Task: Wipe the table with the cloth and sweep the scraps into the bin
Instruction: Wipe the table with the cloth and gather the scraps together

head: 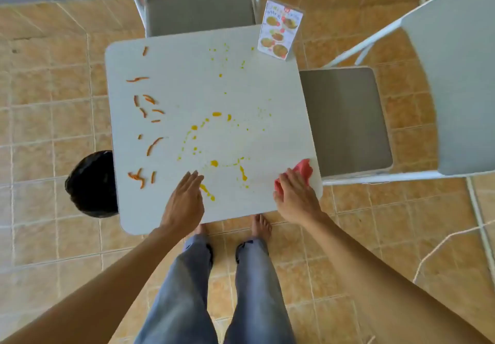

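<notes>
Bottom of the frame is just jeans (214, 290) and bare feet (261, 225) on tan floor tiles (40, 134). Both forearms reach up to the near edge of the white table (254, 89). The left hand (184, 199) lies flat and loose with fingers spread, gripping nothing, right next to a yellow smear. The right hand (296, 199) is pressed down on a pink cloth (304, 172) at the table's lower right corner, fingers spread over it; can't tell if it's actually pinching it.

Yellow sauce splatters (214, 162) are all over the middle, and orange scraps (146, 118) run down the left side. The black bin (91, 184) sits on the floor, tucked against the table's left edge.

Further up, a menu card (280, 30) stands at the upper right corner. One grey chair (198, 0) at the top, another chair (345, 121) on the right.
</notes>
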The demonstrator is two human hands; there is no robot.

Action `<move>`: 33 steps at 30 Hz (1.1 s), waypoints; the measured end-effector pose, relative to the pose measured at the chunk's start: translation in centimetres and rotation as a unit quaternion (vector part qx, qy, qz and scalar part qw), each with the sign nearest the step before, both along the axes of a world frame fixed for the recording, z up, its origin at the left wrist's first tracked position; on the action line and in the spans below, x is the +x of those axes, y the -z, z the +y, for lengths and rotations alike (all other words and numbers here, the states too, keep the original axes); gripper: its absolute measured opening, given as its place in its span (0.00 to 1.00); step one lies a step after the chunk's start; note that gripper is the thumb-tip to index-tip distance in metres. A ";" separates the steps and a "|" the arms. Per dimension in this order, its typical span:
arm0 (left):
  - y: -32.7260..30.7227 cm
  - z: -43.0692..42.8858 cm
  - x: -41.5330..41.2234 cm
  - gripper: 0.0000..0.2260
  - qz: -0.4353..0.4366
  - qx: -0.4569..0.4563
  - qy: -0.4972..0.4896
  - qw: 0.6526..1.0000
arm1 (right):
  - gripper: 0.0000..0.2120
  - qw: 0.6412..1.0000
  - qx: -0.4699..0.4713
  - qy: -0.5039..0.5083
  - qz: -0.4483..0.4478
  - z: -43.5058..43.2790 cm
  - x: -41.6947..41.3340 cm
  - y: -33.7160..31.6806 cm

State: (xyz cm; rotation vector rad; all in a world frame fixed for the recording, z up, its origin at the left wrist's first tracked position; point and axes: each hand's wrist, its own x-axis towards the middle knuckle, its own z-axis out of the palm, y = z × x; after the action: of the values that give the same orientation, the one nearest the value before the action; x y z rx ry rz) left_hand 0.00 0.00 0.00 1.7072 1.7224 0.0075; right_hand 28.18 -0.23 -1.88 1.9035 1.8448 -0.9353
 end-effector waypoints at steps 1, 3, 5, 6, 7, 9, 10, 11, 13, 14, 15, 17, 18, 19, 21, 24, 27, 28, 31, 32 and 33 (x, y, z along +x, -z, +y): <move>1.2 -0.2 -0.2 0.20 0.008 0.009 -0.013 1.000 | 0.26 1.000 0.013 -0.010 -0.012 0.3 0.5 1.1; 3.5 -1.0 -0.6 0.20 0.019 0.029 -0.042 0.998 | 0.27 0.999 0.024 -0.020 -0.035 0.7 1.4 3.1; 5.7 -1.5 -0.4 0.20 0.028 0.041 -0.079 0.996 | 0.29 0.996 0.061 -0.033 -0.047 0.6 2.2 5.4; 6.8 -1.5 -0.2 0.20 0.033 0.050 -0.101 0.993 | 0.30 0.994 0.089 -0.042 -0.050 0.4 2.4 6.5; 7.8 -1.4 0.1 0.21 0.043 0.057 -0.125 0.990 | 0.31 0.990 0.113 -0.057 -0.056 0.1 2.6 7.5; 9.6 -1.3 0.7 0.22 0.068 0.065 -0.169 0.981 | 0.31 0.983 0.152 -0.088 -0.059 -0.2 3.0 8.9; 10.5 -1.3 1.1 0.22 0.074 0.067 -0.184 0.978 | 0.31 0.979 0.165 -0.102 -0.057 -0.4 3.4 9.6; 11.3 -1.3 1.5 0.23 0.077 0.073 -0.197 0.975 | 0.31 0.975 0.179 -0.119 -0.054 -0.3 3.8 10.0; 12.8 -1.4 2.2 0.24 0.091 0.098 -0.215 0.968 | 0.31 0.965 0.207 -0.158 -0.037 0.3 4.5 10.7; 13.5 -1.5 2.6 0.24 0.103 0.112 -0.219 0.964 | 0.31 0.960 0.217 -0.173 -0.026 0.8 4.9 11.1; 14.1 -1.7 2.9 0.24 0.114 0.128 -0.224 0.960 | 0.30 0.956 0.226 -0.184 -0.013 1.2 5.2 11.4; 14.9 -1.9 3.3 0.24 0.129 0.159 -0.238 0.949 | 0.30 0.948 0.248 -0.199 0.018 2.5 5.4 11.6; 15.1 -1.9 3.5 0.23 0.135 0.170 -0.248 0.944 | 0.29 0.944 0.255 -0.207 0.029 3.2 5.3 11.6; 15.4 -1.9 3.6 0.23 0.140 0.182 -0.256 0.939 | 0.28 0.941 0.266 -0.206 0.031 4.0 5.1 11.8; 15.7 -2.0 3.7 0.23 0.144 0.198 -0.259 0.934 | 0.27 0.946 0.300 -0.126 -0.012 5.9 3.5 12.4; 16.0 -2.2 3.6 0.23 0.149 0.209 -0.256 0.932 | 0.27 0.928 0.327 0.143 -0.105 9.0 -1.7 13.2; 16.0 -2.2 3.6 0.23 0.150 0.213 -0.258 0.930 | 0.26 0.924 0.356 0.129 -0.058 8.3 -7.7 13.2; 16.0 -2.2 3.6 0.23 0.149 0.213 -0.257 0.931 | 0.25 0.936 0.351 0.034 -0.010 7.0 -8.9 13.2; 16.0 -2.3 3.4 0.23 0.151 0.217 -0.253 0.931 | 0.24 0.909 0.306 -0.257 0.123 4.6 -7.6 12.7; 16.0 -2.3 3.4 0.23 0.149 0.217 -0.251 0.932 | 0.25 0.904 0.301 -0.278 0.124 5.0 -5.8 12.7; 16.0 -2.3 3.3 0.23 0.146 0.217 -0.249 0.932 | 0.27 0.915 0.297 -0.255 0.100 5.4 -3.8 12.7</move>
State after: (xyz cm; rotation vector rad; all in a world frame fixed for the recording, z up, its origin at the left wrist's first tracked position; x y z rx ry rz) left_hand 3.31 -2.31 -16.04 1.5674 2.4882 0.4128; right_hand 24.38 5.15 -14.58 1.4782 2.8046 -0.4247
